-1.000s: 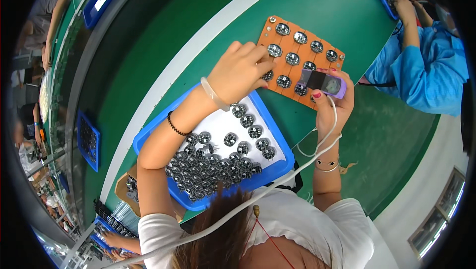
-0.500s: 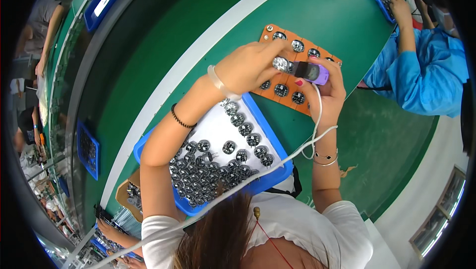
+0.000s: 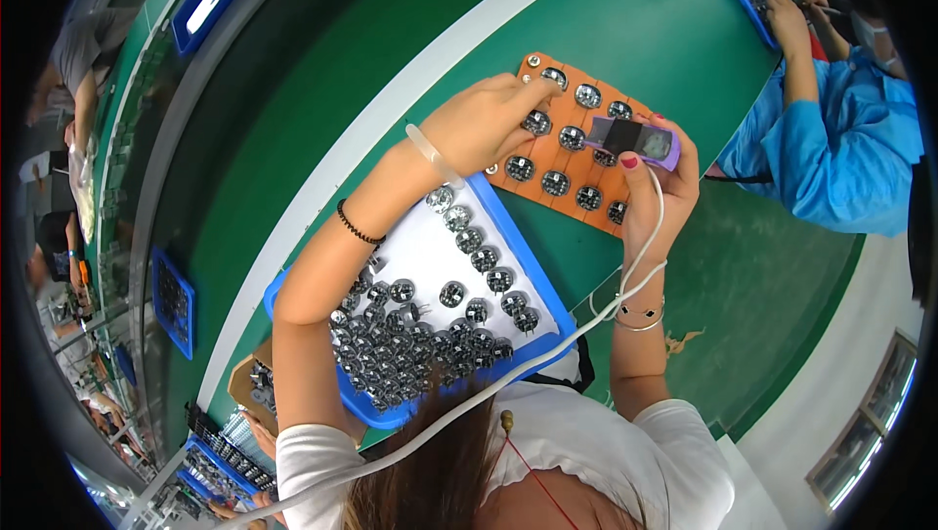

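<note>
My left hand (image 3: 489,127) is over the left side of an orange board (image 3: 578,167) holding rows of round, shiny silver-and-black parts. Its thumb and index finger are spread on either side of one round part (image 3: 535,123), which sits in line with its row. The index fingertip reaches the lower edge of another part (image 3: 554,79) in the far row. My right hand (image 3: 664,164) is closed round a small purple device (image 3: 660,145) with a black band and a white cable (image 3: 547,362). The device's front end hangs over the board, beside a middle-row part.
Close to me, a blue tray (image 3: 532,271) lined with white holds many loose round parts. A cardboard box (image 3: 239,381) stands left of it. At right, a person in blue sleeves (image 3: 816,173) handles a blue tray (image 3: 769,30). A dark green belt (image 3: 332,90) runs along the left.
My left hand has moved slightly left; the round part it held before the device now appears on the board. My right hand has drawn the device a little to the right.
</note>
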Available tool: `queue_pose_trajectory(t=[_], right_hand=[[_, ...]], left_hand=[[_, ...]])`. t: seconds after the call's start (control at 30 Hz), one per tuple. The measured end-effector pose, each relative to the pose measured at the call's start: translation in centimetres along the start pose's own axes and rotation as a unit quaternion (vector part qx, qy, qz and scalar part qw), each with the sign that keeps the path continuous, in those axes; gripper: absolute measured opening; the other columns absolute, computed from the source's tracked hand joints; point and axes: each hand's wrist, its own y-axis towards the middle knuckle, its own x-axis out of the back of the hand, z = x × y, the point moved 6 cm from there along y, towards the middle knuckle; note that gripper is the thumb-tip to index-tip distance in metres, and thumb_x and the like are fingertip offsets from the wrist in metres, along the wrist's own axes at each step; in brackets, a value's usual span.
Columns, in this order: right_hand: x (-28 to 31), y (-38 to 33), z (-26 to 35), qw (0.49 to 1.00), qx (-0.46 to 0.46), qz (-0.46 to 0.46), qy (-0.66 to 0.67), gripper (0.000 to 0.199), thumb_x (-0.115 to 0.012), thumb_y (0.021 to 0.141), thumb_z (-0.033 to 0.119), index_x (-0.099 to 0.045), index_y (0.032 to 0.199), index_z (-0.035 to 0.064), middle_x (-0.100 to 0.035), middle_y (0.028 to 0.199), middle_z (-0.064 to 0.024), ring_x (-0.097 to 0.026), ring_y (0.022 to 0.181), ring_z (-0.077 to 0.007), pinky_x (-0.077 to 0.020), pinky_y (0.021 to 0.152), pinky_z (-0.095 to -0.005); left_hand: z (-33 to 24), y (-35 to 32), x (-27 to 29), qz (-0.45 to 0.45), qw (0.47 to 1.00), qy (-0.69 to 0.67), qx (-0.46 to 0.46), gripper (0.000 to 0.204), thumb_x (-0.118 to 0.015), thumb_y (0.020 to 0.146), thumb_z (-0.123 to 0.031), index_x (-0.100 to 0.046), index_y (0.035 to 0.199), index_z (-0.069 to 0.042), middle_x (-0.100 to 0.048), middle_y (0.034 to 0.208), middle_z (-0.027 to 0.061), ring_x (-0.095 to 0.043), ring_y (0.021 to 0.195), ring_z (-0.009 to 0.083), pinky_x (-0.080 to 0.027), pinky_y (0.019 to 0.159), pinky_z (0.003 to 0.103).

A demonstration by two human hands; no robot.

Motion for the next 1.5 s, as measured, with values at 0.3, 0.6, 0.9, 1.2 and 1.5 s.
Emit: queue_pose_trajectory(t=[0.3, 0.6, 0.9, 1.2, 1.5], right_hand=[[-0.4, 1.6, -0.4, 0.995, -0.016, 0.059, -0.083, 0.042, -0.072, 0.074, -0.006, -0.057, 0.112, 0.0005, -0.055, 0.107, -0.0069, -0.056, 0.102, -0.0159, -0.0467, 0.091, -0.0278], [-1.5, 2.3, -0.2, 0.992, 0.027, 0.096, -0.082, 0.04, -0.068, 0.077, -0.008, -0.055, 0.114, -0.0011, -0.059, 0.113, -0.0104, -0.057, 0.103, -0.0167, -0.0464, 0.092, -0.0288], [-1.0, 2.3, -0.9, 0.998, -0.017, 0.046, -0.046, 0.038, -0.069, 0.079, -0.004, -0.054, 0.113, -0.0022, -0.059, 0.112, -0.0114, -0.057, 0.101, -0.0157, -0.0471, 0.089, -0.0275], [1.4, 2.4, -0.9, 0.996, -0.025, 0.008, -0.082, 0.034, -0.066, 0.084, 0.003, -0.053, 0.115, 0.0012, -0.06, 0.107, -0.0082, -0.057, 0.094, -0.0116, -0.0458, 0.08, -0.0221], [1.5, 2.2, -0.4, 0.993, 0.01, 0.033, -0.113, 0.036, -0.064, 0.085, 0.002, -0.05, 0.118, 0.0024, -0.058, 0.107, -0.006, -0.057, 0.093, -0.0108, -0.0459, 0.078, -0.0217]], left_hand=[[2.0, 3.8, 0.7, -0.063, 0.995, 0.072, -0.034, 0.035, -0.069, 0.076, -0.015, -0.051, 0.106, -0.009, -0.061, 0.095, 0.0094, -0.057, 0.095, 0.0284, -0.041, 0.088, 0.04], [-2.4, 3.7, 1.6, -0.032, 0.995, -0.033, -0.089, 0.043, -0.068, 0.078, -0.007, -0.047, 0.115, -0.006, -0.063, 0.1, 0.0106, -0.063, 0.09, 0.0264, -0.052, 0.078, 0.033], [-1.4, 3.5, 1.5, -0.028, 0.999, -0.009, -0.039, 0.045, -0.069, 0.077, -0.011, -0.047, 0.116, -0.007, -0.064, 0.1, 0.0085, -0.062, 0.088, 0.0255, -0.05, 0.076, 0.032], [0.9, 5.6, -2.0, -0.017, 0.991, 0.088, -0.098, 0.05, -0.07, 0.075, -0.016, -0.046, 0.119, -0.011, -0.066, 0.098, 0.0068, -0.06, 0.095, 0.0264, -0.035, 0.096, 0.04], [-1.9, 6.1, -1.3, 0.039, 0.998, -0.055, -0.019, 0.049, -0.068, 0.077, -0.01, -0.045, 0.12, -0.009, -0.066, 0.099, 0.0095, -0.062, 0.09, 0.027, -0.047, 0.081, 0.037]])
